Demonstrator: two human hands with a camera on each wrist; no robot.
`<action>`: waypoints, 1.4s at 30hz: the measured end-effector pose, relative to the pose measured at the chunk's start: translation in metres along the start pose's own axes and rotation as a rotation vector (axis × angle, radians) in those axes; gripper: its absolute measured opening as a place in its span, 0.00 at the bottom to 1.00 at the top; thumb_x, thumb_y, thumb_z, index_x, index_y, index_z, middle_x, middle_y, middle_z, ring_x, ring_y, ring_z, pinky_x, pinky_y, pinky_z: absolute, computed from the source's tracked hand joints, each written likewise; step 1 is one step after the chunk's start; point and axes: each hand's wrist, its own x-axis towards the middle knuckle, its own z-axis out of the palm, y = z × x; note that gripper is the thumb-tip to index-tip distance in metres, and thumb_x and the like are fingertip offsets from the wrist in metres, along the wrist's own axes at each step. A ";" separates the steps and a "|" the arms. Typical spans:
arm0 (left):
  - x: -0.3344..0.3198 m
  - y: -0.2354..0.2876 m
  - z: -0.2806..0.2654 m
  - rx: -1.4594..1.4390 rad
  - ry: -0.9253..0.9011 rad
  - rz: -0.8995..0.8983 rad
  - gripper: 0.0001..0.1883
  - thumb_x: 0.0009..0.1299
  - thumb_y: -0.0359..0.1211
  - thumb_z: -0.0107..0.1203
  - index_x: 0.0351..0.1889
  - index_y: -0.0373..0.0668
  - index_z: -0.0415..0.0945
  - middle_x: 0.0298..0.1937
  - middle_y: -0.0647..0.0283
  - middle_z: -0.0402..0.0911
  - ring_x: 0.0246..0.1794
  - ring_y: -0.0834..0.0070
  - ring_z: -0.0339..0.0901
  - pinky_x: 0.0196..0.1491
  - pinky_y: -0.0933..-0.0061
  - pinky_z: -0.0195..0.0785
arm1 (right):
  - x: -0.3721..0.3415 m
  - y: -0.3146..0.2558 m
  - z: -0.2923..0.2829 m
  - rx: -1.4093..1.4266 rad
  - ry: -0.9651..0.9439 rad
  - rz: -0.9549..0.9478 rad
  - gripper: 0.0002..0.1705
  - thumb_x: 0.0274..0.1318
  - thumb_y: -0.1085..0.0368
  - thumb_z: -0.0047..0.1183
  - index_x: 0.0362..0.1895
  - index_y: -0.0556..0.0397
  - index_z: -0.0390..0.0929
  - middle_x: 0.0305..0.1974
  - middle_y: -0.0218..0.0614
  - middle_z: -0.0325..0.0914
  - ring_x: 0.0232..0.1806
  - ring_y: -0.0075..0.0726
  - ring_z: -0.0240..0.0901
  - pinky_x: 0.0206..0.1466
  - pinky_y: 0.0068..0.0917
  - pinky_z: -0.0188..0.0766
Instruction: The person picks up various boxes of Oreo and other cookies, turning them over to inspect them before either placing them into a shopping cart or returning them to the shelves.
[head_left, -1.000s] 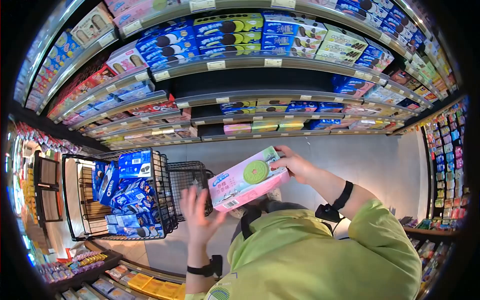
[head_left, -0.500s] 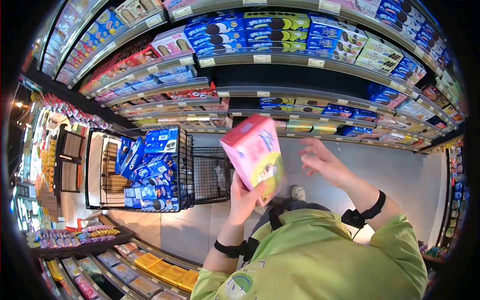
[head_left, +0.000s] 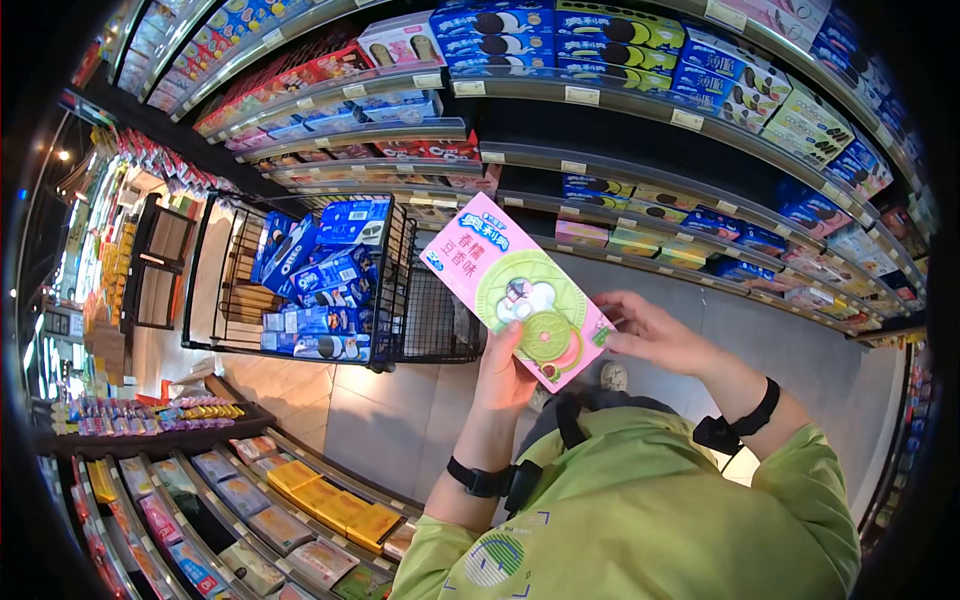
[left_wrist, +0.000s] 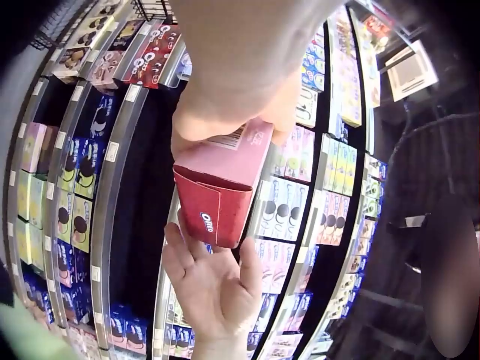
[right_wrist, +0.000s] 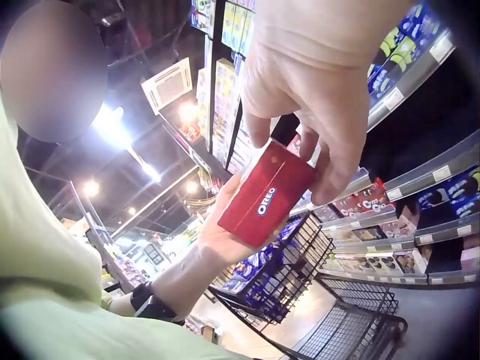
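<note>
A pink box of Oreo cookies (head_left: pixel 465 255), printed with green cookies, is tilted in front of the body in the head view. My left hand (head_left: pixel 503 378) grips its lower edge, thumb on the printed front and fingers behind. At the box's right end is my right hand (head_left: pixel 655 335), thumb and fingers spread around the corner with the tips right at the edge. The left wrist view shows the box's red end (left_wrist: pixel 214 210) and, below it, the open palm of the right hand (left_wrist: pixel 214 292). In the right wrist view, right-hand fingers (right_wrist: pixel 330 176) straddle that red end.
A black wire shopping cart (head_left: pixel 398 300) with several blue Oreo packs (head_left: pixel 325 275) stands at the left. Shelves (head_left: pixel 530 90) of cookie boxes run along the far side. Low display racks (head_left: pixel 310 500) with flat packs line the near left. Grey floor (head_left: pixel 380 420) lies between.
The box passed from the right hand to the left and turned, its printed front now facing up. The right hand came off it, then returned to its right end. The view shifted, bringing the cart rightward.
</note>
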 end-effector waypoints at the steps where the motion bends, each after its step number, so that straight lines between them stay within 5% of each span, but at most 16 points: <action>1: -0.001 0.000 -0.002 -0.002 0.003 0.005 0.29 0.70 0.37 0.52 0.66 0.41 0.55 0.62 0.60 0.68 0.61 0.66 0.68 0.62 0.60 0.64 | 0.002 0.004 0.002 0.008 0.009 -0.001 0.30 0.62 0.59 0.52 0.63 0.59 0.59 0.53 0.40 0.67 0.55 0.31 0.64 0.57 0.29 0.66; 7: -0.006 0.014 -0.028 0.079 -0.064 0.183 0.31 0.70 0.40 0.52 0.68 0.45 0.53 0.65 0.60 0.64 0.65 0.65 0.62 0.63 0.56 0.59 | 0.005 0.008 0.001 0.063 0.059 -0.046 0.30 0.59 0.64 0.53 0.63 0.56 0.59 0.55 0.38 0.66 0.58 0.31 0.63 0.59 0.31 0.66; 9: -0.005 0.030 -0.050 0.036 0.061 0.157 0.32 0.71 0.46 0.50 0.69 0.50 0.52 0.66 0.61 0.63 0.68 0.65 0.59 0.65 0.53 0.56 | 0.002 0.008 0.003 0.029 0.097 -0.092 0.30 0.58 0.67 0.54 0.63 0.55 0.59 0.55 0.38 0.66 0.58 0.31 0.63 0.59 0.31 0.66; 11: -0.007 0.037 -0.059 0.117 0.110 0.151 0.32 0.71 0.54 0.44 0.70 0.54 0.53 0.68 0.63 0.62 0.68 0.65 0.58 0.66 0.49 0.52 | -0.002 0.000 0.013 -0.027 0.120 -0.031 0.33 0.53 0.72 0.56 0.63 0.52 0.60 0.57 0.37 0.65 0.61 0.32 0.62 0.62 0.33 0.65; 14: -0.013 0.039 -0.057 -0.177 0.062 0.077 0.33 0.72 0.60 0.32 0.67 0.53 0.59 0.69 0.64 0.61 0.69 0.61 0.57 0.67 0.46 0.48 | -0.006 -0.002 0.026 -0.274 0.231 -0.166 0.36 0.49 0.75 0.58 0.63 0.49 0.60 0.59 0.36 0.64 0.62 0.34 0.62 0.65 0.35 0.63; 24: -0.018 0.051 -0.063 -0.245 0.030 0.091 0.25 0.73 0.49 0.33 0.63 0.50 0.65 0.66 0.61 0.67 0.66 0.60 0.62 0.65 0.46 0.53 | -0.008 -0.003 0.028 -0.345 0.264 -0.345 0.37 0.49 0.74 0.60 0.64 0.49 0.60 0.58 0.37 0.64 0.59 0.34 0.64 0.63 0.34 0.63; 27: -0.018 0.049 -0.072 -0.091 0.123 0.129 0.24 0.74 0.47 0.33 0.63 0.50 0.65 0.65 0.61 0.67 0.63 0.61 0.67 0.62 0.49 0.60 | -0.006 0.000 0.017 -0.189 0.324 -0.306 0.30 0.56 0.68 0.56 0.63 0.50 0.62 0.54 0.34 0.66 0.54 0.29 0.66 0.57 0.30 0.67; 29: -0.029 0.050 -0.049 0.171 0.170 0.165 0.23 0.76 0.46 0.33 0.65 0.49 0.63 0.65 0.60 0.67 0.62 0.64 0.68 0.60 0.56 0.64 | -0.005 0.004 0.007 -0.042 0.394 -0.076 0.23 0.62 0.61 0.50 0.61 0.51 0.66 0.47 0.31 0.70 0.47 0.23 0.68 0.50 0.26 0.69; 30: -0.036 0.055 -0.028 0.292 0.162 0.109 0.28 0.77 0.48 0.29 0.70 0.44 0.53 0.67 0.60 0.64 0.66 0.65 0.64 0.64 0.57 0.59 | -0.004 0.003 0.004 0.060 0.423 0.030 0.24 0.64 0.54 0.47 0.59 0.55 0.69 0.43 0.32 0.74 0.44 0.24 0.72 0.48 0.24 0.71; 33: -0.038 0.057 -0.039 0.397 0.010 0.044 0.30 0.76 0.47 0.34 0.72 0.41 0.50 0.69 0.57 0.61 0.66 0.68 0.64 0.63 0.65 0.62 | -0.001 0.012 0.000 0.410 0.577 0.164 0.29 0.62 0.49 0.50 0.57 0.60 0.68 0.44 0.36 0.76 0.44 0.27 0.75 0.48 0.24 0.72; 42: -0.053 0.064 -0.022 0.689 0.092 0.060 0.29 0.76 0.45 0.33 0.68 0.34 0.57 0.61 0.56 0.71 0.58 0.71 0.72 0.60 0.68 0.64 | -0.007 0.034 -0.006 0.581 0.522 0.280 0.34 0.53 0.43 0.57 0.51 0.60 0.72 0.46 0.41 0.78 0.45 0.32 0.77 0.50 0.27 0.74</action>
